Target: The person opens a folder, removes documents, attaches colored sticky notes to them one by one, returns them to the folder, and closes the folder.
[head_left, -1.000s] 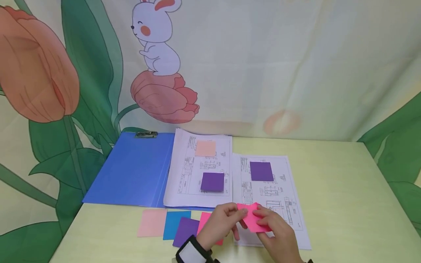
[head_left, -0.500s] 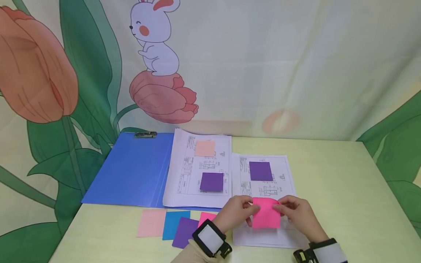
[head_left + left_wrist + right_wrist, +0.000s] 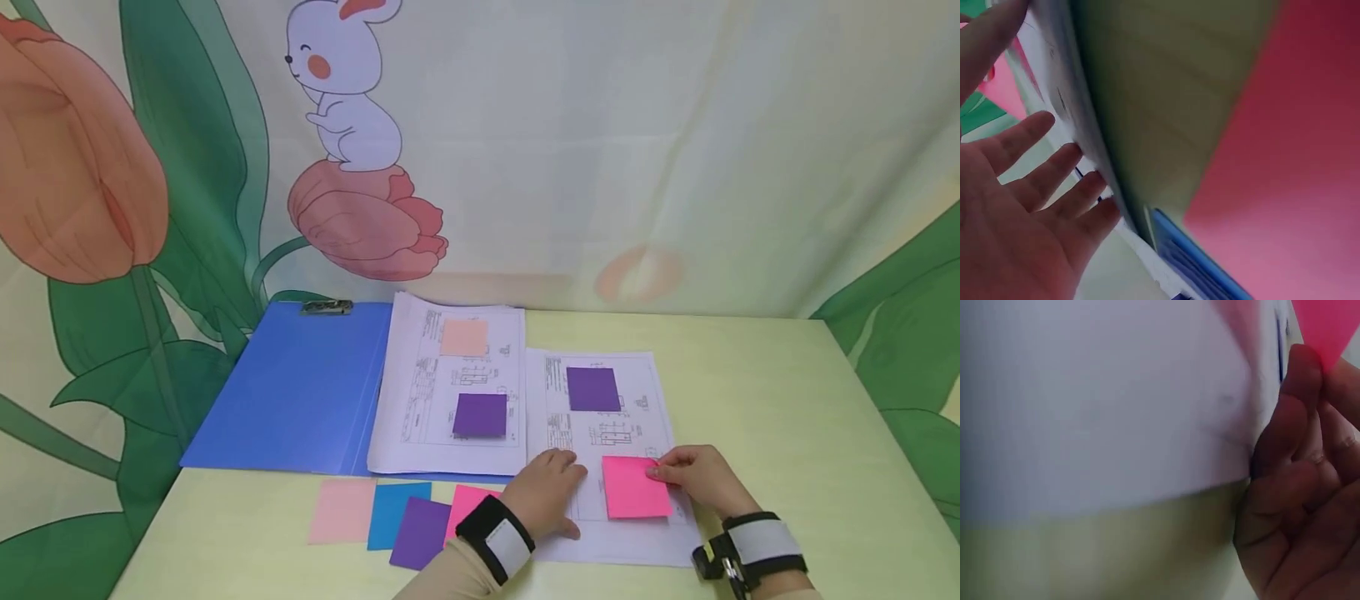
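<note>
A bright pink sticky note [image 3: 634, 492] is over the lower part of the right-hand printed sheet [image 3: 551, 546]. My right hand [image 3: 705, 479] pinches its upper right corner between thumb and fingers; the right wrist view shows that corner of the note [image 3: 1329, 325] in the pinch. With fingers spread, my left hand [image 3: 543, 493] is at the left edge of the same sheet. In the left wrist view the left hand [image 3: 1029, 206] has its fingertips against the paper's edge. A purple sticky note [image 3: 594, 389] lies near the top of the sheet.
Left of the sheet, a blue folder [image 3: 292, 392] lies open with a stack of printed sheets [image 3: 442, 454]. On those are a peach note [image 3: 464, 337] and a purple note [image 3: 480, 415]. Pale pink [image 3: 342, 511], blue [image 3: 390, 496], purple [image 3: 420, 533] and pink [image 3: 468, 504] pads lie in front.
Both hands held the pink note at its sides half a second ago. The left hand has let go and moved down-left onto the sheet; the note has shifted right in the right hand.
</note>
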Action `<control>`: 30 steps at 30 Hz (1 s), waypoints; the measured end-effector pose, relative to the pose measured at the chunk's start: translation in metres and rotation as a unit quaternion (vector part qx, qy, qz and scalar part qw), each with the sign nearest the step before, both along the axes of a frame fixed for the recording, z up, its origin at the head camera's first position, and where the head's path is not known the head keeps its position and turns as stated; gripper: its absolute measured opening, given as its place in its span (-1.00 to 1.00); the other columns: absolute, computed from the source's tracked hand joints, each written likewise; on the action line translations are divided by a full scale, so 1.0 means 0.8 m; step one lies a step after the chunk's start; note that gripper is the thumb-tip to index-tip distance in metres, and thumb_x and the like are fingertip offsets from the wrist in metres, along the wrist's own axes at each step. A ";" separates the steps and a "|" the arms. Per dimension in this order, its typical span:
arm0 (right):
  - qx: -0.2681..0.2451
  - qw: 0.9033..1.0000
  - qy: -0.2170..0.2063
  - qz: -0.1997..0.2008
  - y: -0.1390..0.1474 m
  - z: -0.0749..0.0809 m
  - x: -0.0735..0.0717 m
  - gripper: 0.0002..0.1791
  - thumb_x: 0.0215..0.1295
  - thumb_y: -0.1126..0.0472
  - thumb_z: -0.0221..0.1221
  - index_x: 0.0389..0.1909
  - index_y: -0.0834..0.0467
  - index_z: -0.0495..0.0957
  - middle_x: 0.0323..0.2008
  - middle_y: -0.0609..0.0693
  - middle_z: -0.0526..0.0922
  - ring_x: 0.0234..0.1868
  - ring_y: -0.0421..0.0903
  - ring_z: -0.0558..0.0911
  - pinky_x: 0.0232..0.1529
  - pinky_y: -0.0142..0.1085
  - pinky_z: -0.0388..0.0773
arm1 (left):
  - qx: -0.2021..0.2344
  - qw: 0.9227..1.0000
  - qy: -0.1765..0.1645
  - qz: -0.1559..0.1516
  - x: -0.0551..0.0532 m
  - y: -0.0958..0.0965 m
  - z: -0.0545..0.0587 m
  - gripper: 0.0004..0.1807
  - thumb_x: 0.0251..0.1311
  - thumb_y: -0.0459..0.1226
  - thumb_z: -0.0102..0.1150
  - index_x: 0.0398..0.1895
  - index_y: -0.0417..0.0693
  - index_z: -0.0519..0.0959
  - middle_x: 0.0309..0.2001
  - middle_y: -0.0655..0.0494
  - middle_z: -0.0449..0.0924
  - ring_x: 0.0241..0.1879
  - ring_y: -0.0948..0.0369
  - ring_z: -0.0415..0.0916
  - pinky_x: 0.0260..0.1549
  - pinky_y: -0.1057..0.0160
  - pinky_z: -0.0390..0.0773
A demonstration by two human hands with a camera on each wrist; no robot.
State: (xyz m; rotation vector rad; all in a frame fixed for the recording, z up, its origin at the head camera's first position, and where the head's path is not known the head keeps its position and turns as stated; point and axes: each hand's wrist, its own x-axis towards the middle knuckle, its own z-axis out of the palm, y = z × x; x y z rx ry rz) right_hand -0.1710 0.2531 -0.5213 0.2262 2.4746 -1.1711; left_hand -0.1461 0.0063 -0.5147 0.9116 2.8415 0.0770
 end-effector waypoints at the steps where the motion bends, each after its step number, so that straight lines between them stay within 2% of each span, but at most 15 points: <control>1: 0.002 1.000 0.000 -0.001 0.000 -0.003 0.000 -0.73 0.01 0.07 0.35 -0.40 0.21 0.64 -0.51 -0.04 0.49 -0.39 -0.07 0.37 -0.48 -0.30 0.24 | -0.005 1.000 -0.002 0.001 0.001 0.001 -0.001 -0.11 -0.37 0.19 0.41 0.15 0.09 0.42 0.15 0.10 0.39 0.17 0.15 0.28 0.19 0.32 0.21; 5: 0.004 1.000 0.006 -0.011 0.002 -0.005 -0.002 -0.77 0.03 0.14 0.34 -0.41 0.23 0.62 -0.57 -0.04 0.48 -0.49 -0.10 0.39 -0.52 -0.32 0.28 | -0.035 0.999 0.012 -0.005 0.000 0.006 0.003 -0.05 -0.42 0.20 0.41 0.22 0.21 0.37 0.15 0.08 0.35 0.12 0.11 0.30 0.13 0.31 0.29; 7: -0.001 1.000 0.004 -0.011 0.002 -0.005 -0.004 -0.78 0.03 0.16 0.34 -0.41 0.24 0.61 -0.60 -0.05 0.48 -0.53 -0.11 0.39 -0.54 -0.33 0.30 | -0.046 0.999 0.015 -0.010 0.000 0.010 0.008 -0.04 -0.45 0.19 0.43 0.23 0.27 0.36 0.16 0.08 0.32 0.06 0.08 0.32 0.04 0.29 0.38; 12: -0.004 1.000 -0.004 -0.009 0.002 -0.006 -0.006 -0.76 0.02 0.15 0.35 -0.40 0.25 0.62 -0.60 -0.05 0.49 -0.53 -0.12 0.41 -0.53 -0.33 0.32 | -0.049 0.999 -0.007 -0.003 0.001 0.020 0.018 -0.05 -0.49 0.09 0.52 0.20 0.32 0.38 0.24 0.15 0.25 0.01 0.06 0.33 -0.18 0.18 0.52; 19: 0.019 1.000 0.001 -0.001 0.000 -0.006 -0.006 -0.72 0.00 0.12 0.37 -0.41 0.26 0.61 -0.60 -0.03 0.48 -0.54 -0.12 0.40 -0.55 -0.34 0.32 | -0.054 0.998 -0.025 -0.013 0.000 0.029 0.017 -0.07 -0.48 0.00 0.57 0.16 0.26 0.38 0.28 0.28 0.21 0.19 0.13 0.20 -0.16 -0.05 0.51; 30: 0.030 1.000 0.001 0.004 -0.004 -0.001 -0.005 -0.73 0.00 0.12 0.37 -0.42 0.26 0.63 -0.60 -0.04 0.47 -0.54 -0.12 0.40 -0.55 -0.34 0.30 | -0.072 0.996 -0.042 -0.025 -0.002 0.031 0.020 -0.03 -0.46 -0.01 0.54 0.23 0.26 0.34 0.32 0.34 0.17 0.25 0.14 0.17 -0.12 -0.10 0.48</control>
